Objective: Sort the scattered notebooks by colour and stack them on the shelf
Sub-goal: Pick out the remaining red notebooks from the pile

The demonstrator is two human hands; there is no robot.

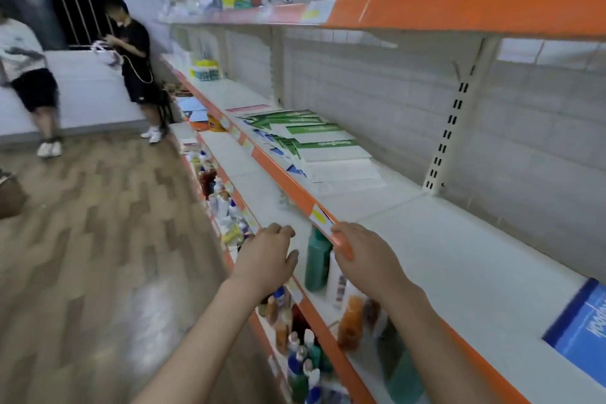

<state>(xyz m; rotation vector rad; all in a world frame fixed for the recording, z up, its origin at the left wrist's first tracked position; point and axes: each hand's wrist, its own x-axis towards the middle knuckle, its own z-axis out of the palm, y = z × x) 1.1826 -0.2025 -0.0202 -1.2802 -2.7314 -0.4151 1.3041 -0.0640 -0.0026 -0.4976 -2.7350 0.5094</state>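
Note:
Several green-and-white notebooks point(314, 138) lie in an overlapping spread on the white shelf point(442, 239), with blue-covered ones point(278, 154) showing at the spread's front edge. A blue notebook point(583, 331) lies at the shelf's near right end. My left hand point(267, 256) hovers in front of the shelf with its fingers loosely curled and holds nothing. My right hand point(360, 252) is at the shelf's orange front rim point(295, 187), fingers against the rim by a price label. Neither hand holds a notebook.
Below are shelves crowded with bottles point(295, 338), among them a teal bottle point(316, 259). An orange-edged upper shelf point(459, 10) carries yellow packs. Two people point(137, 65) stand at the aisle's far left on the wood-pattern floor point(98, 239).

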